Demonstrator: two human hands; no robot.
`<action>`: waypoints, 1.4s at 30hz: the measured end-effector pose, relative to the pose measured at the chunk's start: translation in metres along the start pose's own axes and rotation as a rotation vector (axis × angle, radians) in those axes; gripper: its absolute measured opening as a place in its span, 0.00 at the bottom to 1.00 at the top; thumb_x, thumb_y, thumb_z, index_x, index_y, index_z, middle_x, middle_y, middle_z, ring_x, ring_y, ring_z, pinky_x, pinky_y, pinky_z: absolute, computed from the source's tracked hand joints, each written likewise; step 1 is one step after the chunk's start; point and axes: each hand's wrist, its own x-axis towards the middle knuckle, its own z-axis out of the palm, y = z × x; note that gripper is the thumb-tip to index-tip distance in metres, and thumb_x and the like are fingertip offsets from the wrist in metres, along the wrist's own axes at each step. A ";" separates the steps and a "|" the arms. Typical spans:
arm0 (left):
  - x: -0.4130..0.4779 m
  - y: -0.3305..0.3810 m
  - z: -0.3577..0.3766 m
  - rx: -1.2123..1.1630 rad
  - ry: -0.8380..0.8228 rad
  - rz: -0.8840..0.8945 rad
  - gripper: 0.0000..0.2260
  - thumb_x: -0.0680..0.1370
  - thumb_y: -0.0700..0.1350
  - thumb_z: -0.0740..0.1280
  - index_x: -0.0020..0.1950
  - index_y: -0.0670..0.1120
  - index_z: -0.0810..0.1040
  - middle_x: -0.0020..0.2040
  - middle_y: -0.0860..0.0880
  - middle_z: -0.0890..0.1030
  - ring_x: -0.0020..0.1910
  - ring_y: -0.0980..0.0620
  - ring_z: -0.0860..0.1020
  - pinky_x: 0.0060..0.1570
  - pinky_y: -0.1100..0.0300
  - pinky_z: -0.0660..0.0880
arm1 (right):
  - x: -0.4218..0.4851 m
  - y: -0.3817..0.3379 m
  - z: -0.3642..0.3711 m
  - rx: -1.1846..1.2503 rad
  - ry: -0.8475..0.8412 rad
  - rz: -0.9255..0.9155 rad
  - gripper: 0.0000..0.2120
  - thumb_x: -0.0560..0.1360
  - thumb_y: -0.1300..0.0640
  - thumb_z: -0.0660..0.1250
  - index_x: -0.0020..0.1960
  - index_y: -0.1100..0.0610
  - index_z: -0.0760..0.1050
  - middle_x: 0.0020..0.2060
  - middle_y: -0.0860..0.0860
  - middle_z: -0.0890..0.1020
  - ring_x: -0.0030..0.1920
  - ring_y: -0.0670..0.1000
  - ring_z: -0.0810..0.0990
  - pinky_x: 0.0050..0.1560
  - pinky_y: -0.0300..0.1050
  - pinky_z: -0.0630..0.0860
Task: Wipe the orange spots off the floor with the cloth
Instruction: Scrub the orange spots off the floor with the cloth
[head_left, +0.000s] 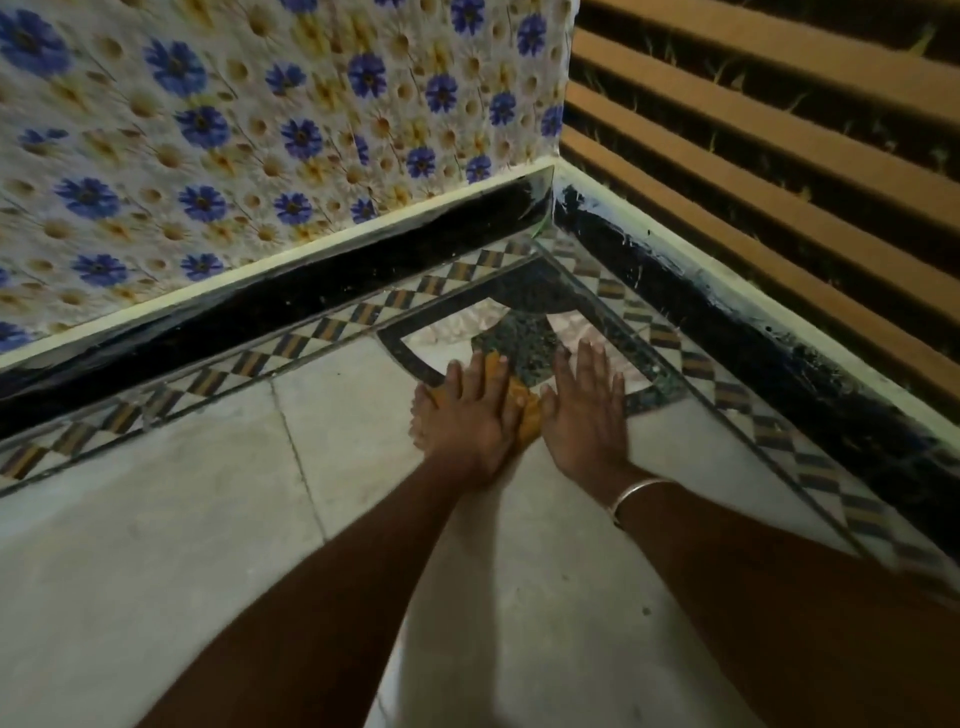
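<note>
An orange cloth (525, 411) lies on the pale tiled floor (218, 519) near the room's corner, mostly covered. My left hand (467, 415) presses down on it with fingers spread; orange shows past the fingertips and along the hand's right side. My right hand (584, 405) lies flat on the floor just to the right of the cloth, fingers apart, thumb at the cloth's edge, a silver bangle (636, 493) on the wrist. I see no separate orange spots on the floor; any under the hands are hidden.
A dark speckled floor inlay (519, 338) lies just beyond my fingers, inside a chequered border strip (322, 327). Black skirting (291, 296) runs along both walls. The floral wall (234, 130) stands on the left, and a wall of brown slats (779, 156) on the right.
</note>
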 end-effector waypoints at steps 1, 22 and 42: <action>0.007 0.002 0.006 0.037 -0.008 0.008 0.29 0.84 0.65 0.41 0.84 0.59 0.42 0.86 0.50 0.44 0.84 0.44 0.44 0.78 0.32 0.42 | 0.000 0.001 0.004 -0.021 -0.006 0.007 0.28 0.86 0.46 0.46 0.84 0.54 0.50 0.83 0.57 0.49 0.83 0.56 0.44 0.81 0.60 0.44; -0.008 -0.138 -0.027 0.069 0.037 -0.449 0.44 0.75 0.74 0.33 0.84 0.50 0.36 0.84 0.46 0.36 0.83 0.45 0.36 0.79 0.37 0.35 | -0.006 -0.011 0.011 -0.123 0.038 -0.113 0.31 0.83 0.44 0.45 0.83 0.55 0.57 0.82 0.60 0.55 0.82 0.60 0.52 0.80 0.66 0.49; -0.049 -0.237 -0.037 0.083 0.104 -0.549 0.39 0.82 0.71 0.41 0.85 0.48 0.41 0.85 0.45 0.41 0.84 0.45 0.40 0.79 0.38 0.35 | -0.054 -0.181 0.042 -0.021 -0.171 -0.437 0.36 0.82 0.38 0.39 0.84 0.56 0.49 0.83 0.58 0.47 0.83 0.57 0.43 0.81 0.61 0.42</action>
